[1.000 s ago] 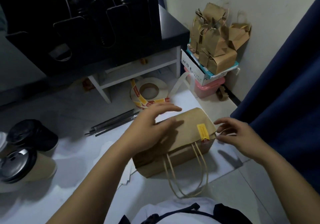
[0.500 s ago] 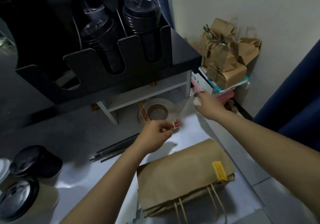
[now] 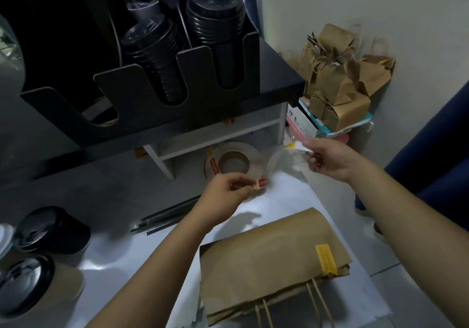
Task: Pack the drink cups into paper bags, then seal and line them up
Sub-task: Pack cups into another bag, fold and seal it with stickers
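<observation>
Here, over the white counter point(image 3: 291, 195), left hand point(image 3: 225, 195) pinches a sticker point(image 3: 260, 183), right hand point(image 3: 330, 160) the backing strip point(image 3: 272, 162).

Storage fittings around the table point(image 3: 101, 190)

A black slotted holder point(image 3: 193, 68) is set on a black shelf point(image 3: 276, 73) at the far left. Two stacks of black lids are lodged in its right-hand slots: the left stack point(image 3: 152, 45) is tilted and the right stack point(image 3: 215, 17) is upright. The shelf is carried by a white frame point(image 3: 162, 165) standing on the table. A bundle of dark straws point(image 3: 167, 216) is laid flat on the table, just near of the frame's left leg. At the far right, against the pale wall point(image 3: 355, 2), a white box with a blue edge point(image 3: 302, 122) is stacked on a pink container point(image 3: 340, 138). A dark blue curtain point(image 3: 436, 150) is hung along the right side.
</observation>
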